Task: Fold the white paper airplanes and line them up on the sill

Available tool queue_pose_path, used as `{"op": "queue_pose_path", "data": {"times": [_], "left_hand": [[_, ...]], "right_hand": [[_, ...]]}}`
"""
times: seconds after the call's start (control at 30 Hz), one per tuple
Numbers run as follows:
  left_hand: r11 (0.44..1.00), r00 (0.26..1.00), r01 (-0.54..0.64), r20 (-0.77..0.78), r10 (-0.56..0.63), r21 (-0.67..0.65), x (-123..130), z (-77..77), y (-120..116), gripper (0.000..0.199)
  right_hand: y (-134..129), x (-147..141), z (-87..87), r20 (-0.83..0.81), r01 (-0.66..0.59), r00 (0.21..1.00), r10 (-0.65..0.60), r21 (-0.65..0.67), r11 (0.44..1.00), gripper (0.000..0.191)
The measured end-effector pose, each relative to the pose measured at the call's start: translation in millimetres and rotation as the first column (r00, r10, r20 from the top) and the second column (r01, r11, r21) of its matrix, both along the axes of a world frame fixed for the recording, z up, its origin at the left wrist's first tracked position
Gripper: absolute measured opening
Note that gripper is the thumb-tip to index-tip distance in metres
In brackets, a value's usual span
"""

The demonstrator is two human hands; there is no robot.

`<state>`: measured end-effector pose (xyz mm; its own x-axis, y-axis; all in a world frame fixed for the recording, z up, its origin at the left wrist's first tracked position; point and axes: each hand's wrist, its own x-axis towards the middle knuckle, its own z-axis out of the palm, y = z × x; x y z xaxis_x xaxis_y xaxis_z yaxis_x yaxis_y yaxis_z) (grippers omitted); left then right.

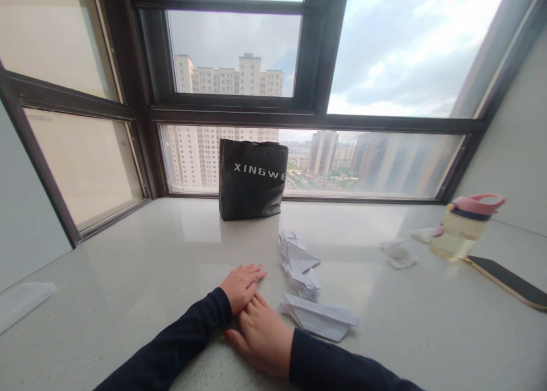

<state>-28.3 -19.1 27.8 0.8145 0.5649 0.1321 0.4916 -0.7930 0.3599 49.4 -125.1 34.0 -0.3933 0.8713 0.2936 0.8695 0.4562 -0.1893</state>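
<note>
My left hand point(241, 285) lies flat on the white counter point(200, 237), fingers stretched to the right and partly over the fingertips of my right hand point(265, 337). The right hand rests palm down with its thumb out to the left. Neither holds anything that shows; the space beneath the palms is hidden. Just right of them is a folded white paper point(318, 317), close to the right sleeve. Beyond it lie more folded white papers point(299, 257), loosely overlapping in a row that runs away from me.
A black bag point(252, 200) with white lettering stands upright by the window. At right are a pink-lidded bottle point(457, 231) with pale liquid, a dark-screened phone point(508, 280) and a crumpled tissue point(399, 254). A flat whitish item point(25, 302) lies at the left edge.
</note>
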Motion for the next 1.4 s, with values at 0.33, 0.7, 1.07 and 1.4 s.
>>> {"op": "queue_pose_path", "data": {"times": [0.33,0.7,1.07,1.4], "left_hand": [[1.000,1.000,0.006,-0.017,-0.006,-0.004,-0.7,1.8,-0.7,0.042],[1.000,1.000,0.010,-0.015,-0.010,0.003,-0.9,1.1,-0.3,0.042],[1.000,1.000,-0.001,-0.004,0.001,0.008,-0.5,0.1,-0.5,0.042],[1.000,1.000,0.009,-0.001,-0.009,0.015,-0.5,-1.4,1.4,0.042]], "right_hand": [[-0.6,-0.4,1.4,0.006,-0.001,1.000,0.001,0.002,1.000,0.048],[-0.6,-0.7,0.8,0.008,-0.001,1.000,0.001,0.025,1.000,0.047],[1.0,0.0,-1.4,0.014,-0.017,1.000,0.017,0.040,0.999,0.047],[-1.0,-1.3,1.1,0.006,0.000,1.000,0.000,0.030,1.000,0.046]]}}
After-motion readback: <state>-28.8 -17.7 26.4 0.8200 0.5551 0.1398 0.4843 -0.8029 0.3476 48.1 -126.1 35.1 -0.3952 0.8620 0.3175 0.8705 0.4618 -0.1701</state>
